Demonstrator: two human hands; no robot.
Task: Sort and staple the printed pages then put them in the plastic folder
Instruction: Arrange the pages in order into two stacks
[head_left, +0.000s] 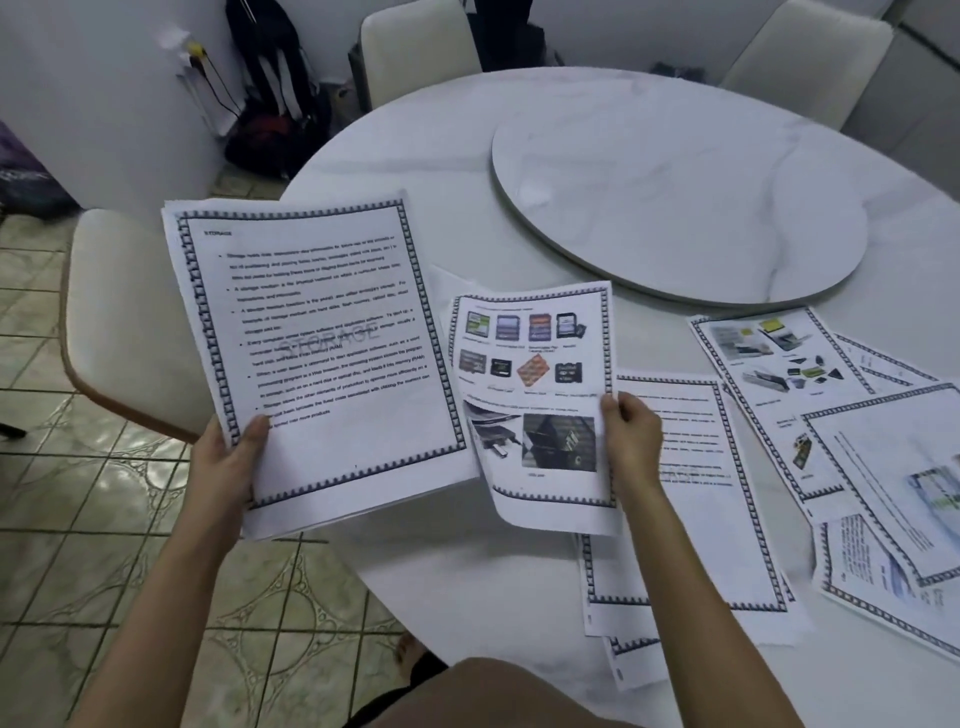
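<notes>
Both hands hold paper. The left hand (228, 457) grips a stack of pages (322, 353) near its bottom left corner, with the thumb curled over the front. The top page of the stack has a dark patterned border, the word STORAGE at the top and lines of black text. The stack is up in the air, partly over the edge of the round white table (415, 156) and partly over the tiled floor (104, 519). The right hand (631, 441) pinches a single picture page (535, 400) by its right edge, with the thumb on the front. This page shows small colour pictures of memory cards and a bigger dark picture below them. Its bottom left corner curls. Its left edge meets the right edge of the stack. More loose pages lie flat on the table to the right. A text page (691, 519) lies under the right hand, a page with gadget pictures (779, 358) lies farther back, and a few more pages (893, 493) overlap near the right edge. A round turntable (675, 208) sits in the middle of the table. A white chair (119, 312) stands to the left. Dark bags (275, 104) sit by the wall.
</notes>
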